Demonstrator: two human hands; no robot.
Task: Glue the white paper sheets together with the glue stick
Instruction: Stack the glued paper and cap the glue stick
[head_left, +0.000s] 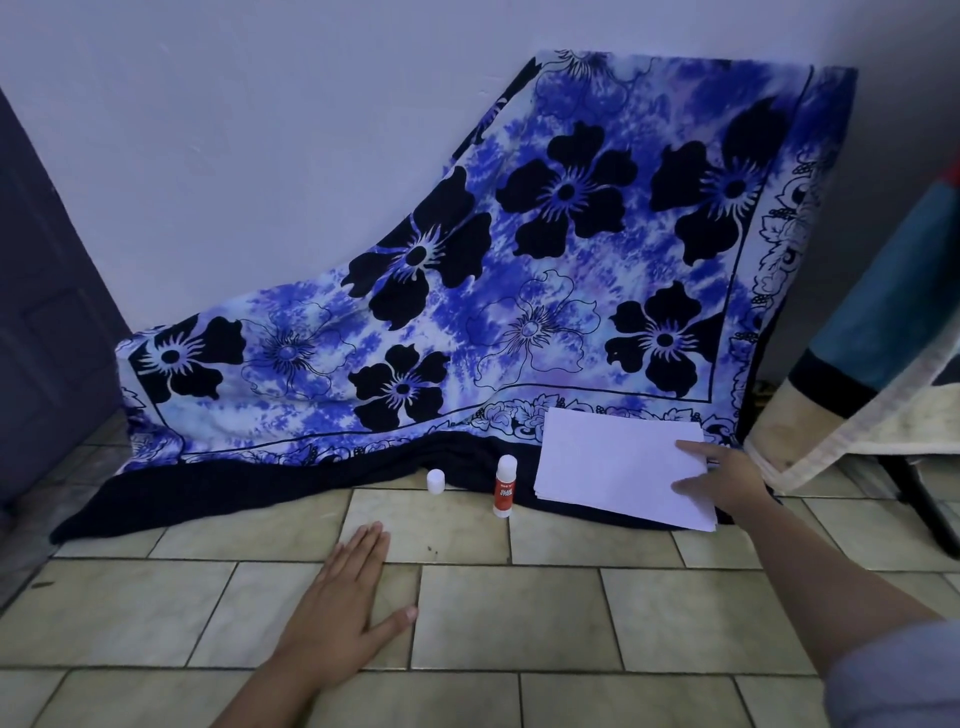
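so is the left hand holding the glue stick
No, the left hand lies flat on the tiled floor, apart from the upright glue stick.

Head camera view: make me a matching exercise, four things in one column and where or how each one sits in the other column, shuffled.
1 glue stick
2 white cap
3 paper stack
4 left hand

A palm down on the floor tiles
B touched at its right edge by the right hand
C upright, red label
D small, standing left of the glue stick

Pairs: 1-C, 2-D, 3-B, 4-A
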